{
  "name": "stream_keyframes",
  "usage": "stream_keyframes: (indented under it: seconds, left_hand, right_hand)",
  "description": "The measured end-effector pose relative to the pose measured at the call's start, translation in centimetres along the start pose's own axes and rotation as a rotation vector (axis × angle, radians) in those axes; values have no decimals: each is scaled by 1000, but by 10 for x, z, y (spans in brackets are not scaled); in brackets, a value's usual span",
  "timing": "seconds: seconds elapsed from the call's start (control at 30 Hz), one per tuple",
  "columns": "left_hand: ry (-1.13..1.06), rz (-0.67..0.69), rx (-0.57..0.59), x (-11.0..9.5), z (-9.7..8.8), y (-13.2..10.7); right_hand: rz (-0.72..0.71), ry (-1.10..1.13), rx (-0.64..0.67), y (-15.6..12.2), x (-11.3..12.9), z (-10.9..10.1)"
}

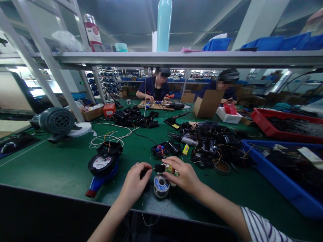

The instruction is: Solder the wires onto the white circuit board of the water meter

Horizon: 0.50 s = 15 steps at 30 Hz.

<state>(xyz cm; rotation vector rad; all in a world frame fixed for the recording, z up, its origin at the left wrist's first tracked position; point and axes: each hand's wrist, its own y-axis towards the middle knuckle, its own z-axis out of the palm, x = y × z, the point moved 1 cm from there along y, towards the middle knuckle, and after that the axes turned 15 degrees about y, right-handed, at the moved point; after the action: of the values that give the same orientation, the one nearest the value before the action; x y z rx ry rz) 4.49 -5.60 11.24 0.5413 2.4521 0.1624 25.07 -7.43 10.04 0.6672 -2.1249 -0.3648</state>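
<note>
Above the table's front edge, my right hand (183, 173) grips a small black block-shaped part (159, 168) between thumb and fingers. A thin, light-coloured piece sticks out from the block's left end, and my left hand (137, 176) pinches it; its exact kind is too small to tell. Just below the block stands a solder wire spool (161, 188) with a blue and white label, its loose wire trailing over the table edge. Behind my right fingers is a greenish-yellow item, mostly hidden. Left of my hands lies a blue meter body (102, 178) with a round black dial head (101, 162).
An opened black housing (165, 149) and a pile of black housings with wires (214, 139) lie beyond. A blue bin (280, 181) and red bin (290, 129) stand right. A motor-like machine (57, 120) sits left. A shelf (161, 59) crosses overhead; two people work opposite.
</note>
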Motion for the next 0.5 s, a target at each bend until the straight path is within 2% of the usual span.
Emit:
stream_keyframes:
  seconds: [0.13, 0.33, 0.5]
  left_hand:
    - [62, 18, -101, 11, 2, -17]
    - [205, 31, -288, 43, 11, -63]
    - [329, -46, -352, 58, 17, -89]
  right_hand:
    - [64, 88, -165, -11, -12, -9]
    - [109, 121, -374, -28, -37, -5]
    - [82, 113, -397, -38, -49, 0]
